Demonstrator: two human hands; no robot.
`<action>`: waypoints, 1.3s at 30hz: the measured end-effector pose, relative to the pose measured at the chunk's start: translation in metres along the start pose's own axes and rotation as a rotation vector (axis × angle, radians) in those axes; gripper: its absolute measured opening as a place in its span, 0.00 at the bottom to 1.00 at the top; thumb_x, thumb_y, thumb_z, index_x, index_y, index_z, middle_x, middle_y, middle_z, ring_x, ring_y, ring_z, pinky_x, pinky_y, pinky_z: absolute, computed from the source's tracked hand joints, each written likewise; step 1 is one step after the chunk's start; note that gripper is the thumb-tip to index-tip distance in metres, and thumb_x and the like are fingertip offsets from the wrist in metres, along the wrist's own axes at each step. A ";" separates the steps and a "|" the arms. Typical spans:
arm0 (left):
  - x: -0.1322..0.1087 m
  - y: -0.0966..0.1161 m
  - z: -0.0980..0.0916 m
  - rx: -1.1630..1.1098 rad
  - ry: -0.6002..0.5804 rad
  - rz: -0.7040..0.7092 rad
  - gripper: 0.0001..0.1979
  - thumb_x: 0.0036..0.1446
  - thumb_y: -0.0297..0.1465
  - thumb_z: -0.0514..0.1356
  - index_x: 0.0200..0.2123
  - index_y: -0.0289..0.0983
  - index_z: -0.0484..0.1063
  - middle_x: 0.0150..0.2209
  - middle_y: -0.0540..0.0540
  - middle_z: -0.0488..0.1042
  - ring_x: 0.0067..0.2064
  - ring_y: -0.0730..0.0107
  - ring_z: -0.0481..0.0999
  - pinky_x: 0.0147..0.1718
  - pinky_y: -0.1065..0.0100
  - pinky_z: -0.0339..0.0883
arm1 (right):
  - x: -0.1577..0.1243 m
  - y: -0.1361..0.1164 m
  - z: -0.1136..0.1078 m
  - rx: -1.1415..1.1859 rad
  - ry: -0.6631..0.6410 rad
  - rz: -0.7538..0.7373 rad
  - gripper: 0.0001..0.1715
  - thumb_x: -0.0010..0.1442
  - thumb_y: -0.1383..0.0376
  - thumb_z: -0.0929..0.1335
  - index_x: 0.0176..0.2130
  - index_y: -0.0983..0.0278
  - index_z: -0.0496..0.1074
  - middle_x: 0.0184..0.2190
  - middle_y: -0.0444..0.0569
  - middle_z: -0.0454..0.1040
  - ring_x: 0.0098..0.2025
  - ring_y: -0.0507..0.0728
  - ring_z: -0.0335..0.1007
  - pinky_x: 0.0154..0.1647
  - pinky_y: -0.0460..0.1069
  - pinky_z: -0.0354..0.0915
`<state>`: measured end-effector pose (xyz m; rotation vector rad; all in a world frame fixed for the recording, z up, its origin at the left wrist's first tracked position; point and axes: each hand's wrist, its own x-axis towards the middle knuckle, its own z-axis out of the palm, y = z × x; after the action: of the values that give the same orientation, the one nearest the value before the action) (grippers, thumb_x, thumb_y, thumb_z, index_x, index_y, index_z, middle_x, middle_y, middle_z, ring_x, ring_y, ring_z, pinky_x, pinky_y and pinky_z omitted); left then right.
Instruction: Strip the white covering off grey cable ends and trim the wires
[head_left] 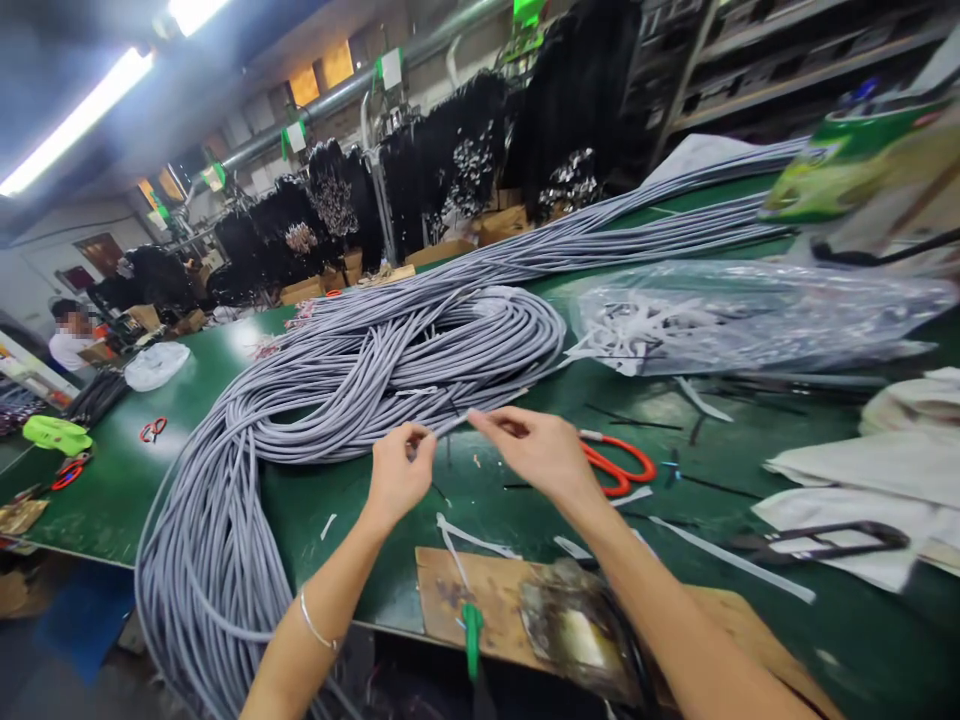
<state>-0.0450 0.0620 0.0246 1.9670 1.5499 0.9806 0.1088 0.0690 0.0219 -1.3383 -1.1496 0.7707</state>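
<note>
White strip [451,424], pinched tight in my left grip [403,468] and right grip [534,450], runs straight near the grey wires [337,430], round nothing yet (more strips [735,562] lie on the table [315,490]); I seem barely started.

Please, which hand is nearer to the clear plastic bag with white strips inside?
Right. In the picture, the right hand is below and left of the plastic bag; the left hand is farther left.
</note>
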 end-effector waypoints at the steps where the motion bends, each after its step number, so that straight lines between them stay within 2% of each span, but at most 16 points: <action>1: -0.001 0.002 -0.001 -0.031 0.002 0.004 0.08 0.56 0.29 0.53 0.32 0.35 0.72 0.27 0.48 0.73 0.28 0.73 0.70 0.28 0.73 0.65 | -0.002 -0.002 0.003 0.077 -0.049 0.009 0.24 0.36 0.46 0.71 0.16 0.64 0.69 0.11 0.43 0.63 0.17 0.50 0.55 0.20 0.47 0.52; 3: -0.006 0.006 0.000 -0.077 0.022 0.052 0.08 0.55 0.30 0.54 0.32 0.35 0.73 0.25 0.49 0.73 0.26 0.74 0.69 0.28 0.73 0.65 | -0.006 -0.004 0.009 0.163 -0.072 0.022 0.27 0.36 0.43 0.69 0.20 0.64 0.70 0.14 0.45 0.67 0.16 0.50 0.56 0.18 0.47 0.53; 6: -0.012 0.009 0.004 -0.066 0.115 0.189 0.08 0.54 0.26 0.55 0.32 0.35 0.74 0.31 0.44 0.75 0.35 0.68 0.73 0.37 0.68 0.67 | -0.009 -0.002 0.014 0.279 -0.075 0.058 0.29 0.38 0.42 0.68 0.24 0.65 0.70 0.15 0.45 0.68 0.13 0.47 0.49 0.14 0.46 0.49; 8: -0.014 0.009 0.006 -0.093 0.133 0.227 0.10 0.54 0.24 0.53 0.35 0.36 0.74 0.35 0.43 0.75 0.38 0.67 0.73 0.40 0.66 0.67 | -0.011 -0.001 0.016 0.332 -0.081 0.084 0.30 0.38 0.41 0.68 0.25 0.66 0.70 0.16 0.46 0.68 0.13 0.45 0.44 0.13 0.45 0.46; 11: -0.015 0.008 0.009 -0.163 0.091 0.201 0.13 0.56 0.24 0.52 0.39 0.36 0.74 0.34 0.43 0.76 0.34 0.69 0.73 0.35 0.68 0.67 | -0.014 0.000 0.018 0.366 -0.088 0.108 0.29 0.36 0.42 0.70 0.23 0.66 0.69 0.15 0.44 0.67 0.13 0.44 0.44 0.12 0.44 0.44; 13: -0.016 0.008 0.010 -0.181 0.104 0.180 0.11 0.56 0.26 0.53 0.38 0.35 0.75 0.32 0.43 0.76 0.31 0.69 0.72 0.31 0.69 0.66 | -0.016 0.000 0.020 0.362 -0.102 0.090 0.28 0.36 0.44 0.71 0.21 0.66 0.69 0.14 0.43 0.64 0.14 0.45 0.47 0.13 0.44 0.44; 17: -0.017 0.012 0.008 -0.197 0.161 0.147 0.10 0.54 0.29 0.56 0.34 0.32 0.77 0.24 0.46 0.71 0.24 0.74 0.66 0.22 0.73 0.60 | -0.019 0.001 0.021 0.318 -0.172 0.024 0.25 0.41 0.45 0.70 0.21 0.66 0.69 0.13 0.40 0.60 0.15 0.47 0.51 0.14 0.44 0.49; 19: -0.017 0.013 0.006 -0.198 0.171 0.136 0.10 0.54 0.29 0.56 0.33 0.32 0.77 0.23 0.47 0.69 0.23 0.75 0.64 0.21 0.74 0.59 | -0.020 0.002 0.021 0.262 -0.128 -0.007 0.25 0.44 0.45 0.68 0.24 0.65 0.70 0.15 0.41 0.62 0.17 0.47 0.53 0.16 0.44 0.53; 23: -0.014 0.010 0.001 -0.207 0.227 0.101 0.12 0.55 0.30 0.55 0.36 0.34 0.77 0.25 0.46 0.71 0.26 0.74 0.67 0.24 0.74 0.61 | -0.025 0.002 0.019 0.009 0.032 -0.146 0.20 0.53 0.49 0.63 0.29 0.63 0.68 0.17 0.42 0.65 0.19 0.49 0.59 0.19 0.44 0.57; 26: -0.014 0.007 0.001 -0.261 0.242 0.091 0.13 0.57 0.31 0.54 0.39 0.34 0.77 0.29 0.44 0.75 0.30 0.70 0.71 0.29 0.72 0.65 | -0.030 -0.001 0.018 -0.190 -0.029 -0.302 0.19 0.58 0.55 0.59 0.23 0.62 0.65 0.15 0.41 0.63 0.17 0.49 0.58 0.19 0.44 0.55; 28: -0.014 0.007 0.001 -0.287 0.224 0.084 0.13 0.57 0.31 0.54 0.39 0.34 0.77 0.31 0.43 0.76 0.33 0.68 0.73 0.32 0.70 0.67 | -0.032 -0.003 0.018 -0.239 -0.060 -0.364 0.20 0.59 0.57 0.58 0.21 0.62 0.64 0.14 0.41 0.62 0.16 0.48 0.57 0.18 0.43 0.54; 31: -0.015 0.008 0.002 -0.287 0.211 0.082 0.13 0.57 0.32 0.54 0.39 0.34 0.77 0.31 0.42 0.77 0.33 0.68 0.74 0.32 0.70 0.67 | -0.033 -0.004 0.018 -0.240 -0.079 -0.371 0.20 0.59 0.57 0.58 0.21 0.62 0.65 0.14 0.41 0.62 0.15 0.48 0.55 0.17 0.43 0.53; 35: -0.016 0.011 0.001 -0.251 0.198 0.090 0.13 0.56 0.32 0.54 0.37 0.35 0.77 0.28 0.44 0.76 0.29 0.71 0.71 0.27 0.72 0.65 | -0.032 -0.002 0.018 -0.199 -0.118 -0.323 0.21 0.59 0.55 0.59 0.21 0.63 0.66 0.13 0.40 0.61 0.15 0.48 0.55 0.17 0.43 0.53; 39: -0.016 0.013 0.003 -0.178 0.187 0.135 0.12 0.56 0.31 0.55 0.36 0.34 0.78 0.24 0.47 0.73 0.23 0.75 0.65 0.22 0.73 0.59 | -0.030 0.000 0.019 -0.095 -0.149 -0.254 0.23 0.58 0.54 0.59 0.19 0.64 0.65 0.14 0.43 0.64 0.17 0.49 0.59 0.17 0.43 0.57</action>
<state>-0.0359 0.0438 0.0276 1.9196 1.3833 1.3441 0.0822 0.0473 0.0139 -1.1975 -1.4586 0.6453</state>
